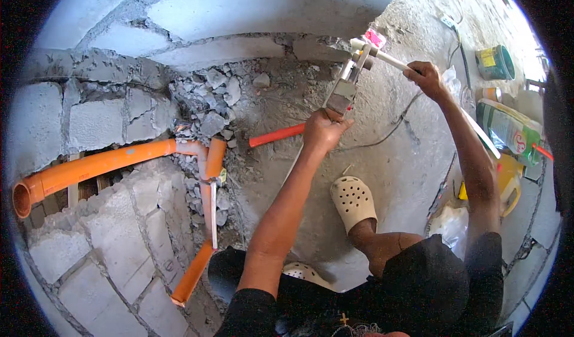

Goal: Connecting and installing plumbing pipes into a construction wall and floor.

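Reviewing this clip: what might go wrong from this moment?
If the left hand loses its grip, the grey tool might drop; the perforated shoe may protect poorly. The white pipe in the right hand could slip too. The dark cable ahead of the shoe might snag a step.

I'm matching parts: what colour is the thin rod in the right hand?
The thin rod in the right hand is white, best seen in the head view.

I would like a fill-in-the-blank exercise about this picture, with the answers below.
The bare right hand grips a slim straight pipe coloured ____.
In the picture, a straight red tube lies to the ____ of the left hand.
The perforated beige clogs are on the person's ____.

Missing words: white; left; feet.
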Tool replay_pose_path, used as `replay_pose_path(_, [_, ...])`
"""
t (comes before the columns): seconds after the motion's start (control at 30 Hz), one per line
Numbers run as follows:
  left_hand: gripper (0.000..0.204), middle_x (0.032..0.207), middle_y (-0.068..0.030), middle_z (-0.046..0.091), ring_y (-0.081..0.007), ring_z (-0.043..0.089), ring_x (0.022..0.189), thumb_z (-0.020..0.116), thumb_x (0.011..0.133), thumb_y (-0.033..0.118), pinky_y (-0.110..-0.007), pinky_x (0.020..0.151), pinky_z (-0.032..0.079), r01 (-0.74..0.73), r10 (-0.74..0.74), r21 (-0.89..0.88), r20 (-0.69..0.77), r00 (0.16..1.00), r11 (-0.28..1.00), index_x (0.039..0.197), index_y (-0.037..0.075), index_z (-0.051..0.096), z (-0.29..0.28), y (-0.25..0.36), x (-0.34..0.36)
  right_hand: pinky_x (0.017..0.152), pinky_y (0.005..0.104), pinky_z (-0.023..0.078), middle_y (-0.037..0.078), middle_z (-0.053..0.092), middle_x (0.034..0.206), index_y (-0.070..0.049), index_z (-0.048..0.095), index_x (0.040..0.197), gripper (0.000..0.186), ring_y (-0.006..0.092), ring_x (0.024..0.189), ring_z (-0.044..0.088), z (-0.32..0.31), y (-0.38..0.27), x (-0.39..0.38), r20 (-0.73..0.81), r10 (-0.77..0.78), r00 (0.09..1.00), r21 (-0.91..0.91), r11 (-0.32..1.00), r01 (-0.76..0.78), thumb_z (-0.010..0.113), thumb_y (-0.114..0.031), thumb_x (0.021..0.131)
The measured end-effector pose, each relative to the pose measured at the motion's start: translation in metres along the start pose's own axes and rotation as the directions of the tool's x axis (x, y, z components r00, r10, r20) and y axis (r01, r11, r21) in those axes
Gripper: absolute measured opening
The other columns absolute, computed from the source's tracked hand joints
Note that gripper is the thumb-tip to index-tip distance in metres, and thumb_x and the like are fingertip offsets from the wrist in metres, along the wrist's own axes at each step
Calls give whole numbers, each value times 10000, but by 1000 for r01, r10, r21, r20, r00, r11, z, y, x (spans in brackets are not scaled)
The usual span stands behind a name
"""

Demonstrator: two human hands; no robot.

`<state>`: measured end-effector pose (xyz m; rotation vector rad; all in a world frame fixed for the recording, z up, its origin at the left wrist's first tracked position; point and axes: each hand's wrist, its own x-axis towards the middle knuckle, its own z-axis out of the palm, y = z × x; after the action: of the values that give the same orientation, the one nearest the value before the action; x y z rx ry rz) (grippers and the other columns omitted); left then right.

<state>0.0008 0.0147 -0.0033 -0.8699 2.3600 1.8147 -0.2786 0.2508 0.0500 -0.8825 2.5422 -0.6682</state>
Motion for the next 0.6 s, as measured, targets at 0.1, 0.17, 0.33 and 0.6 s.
replay_pose_path(0.1, [383,890,-150,723,-335,696,872,853,686,372,-409,758,537,11,-11,3,0,1000,1000,843,58,701,-2,-1,0,611,377,475,111,629,691,-44,708,912,286,190,630,599,-1,-17,-5,-67,10,998,-116,993,-18,687,-324,859])
replay_pose_path(0.17, [386,896,-152,723,-340,696,880,850,688,376,-411,761,538,11,-11,-2,-5,1000,1000,855,59,706,-1,-4,1,618,382,482,119,638,699,-48,709,914,280,205,641,618,1,-26,-7,-95,-12,995,-132,991,0,695,-320,851])
replay_pose_path(0.33, [386,915,-155,720,-355,690,904,836,702,385,-423,772,540,-5,5,45,15,1000,999,902,74,724,4,-6,4,630,389,499,129,667,723,-60,706,947,282,245,662,657,3,-27,-10,-179,-5,984,-169,985,-25,729,-311,821])
replay_pose_path(0.6, [354,872,-153,715,-347,696,871,847,686,365,-415,767,542,-70,69,-29,-28,997,997,828,71,710,8,-5,6,654,398,494,120,668,770,-77,672,908,255,280,713,658,11,-31,-10,-295,-70,953,-224,975,2,771,-266,769])
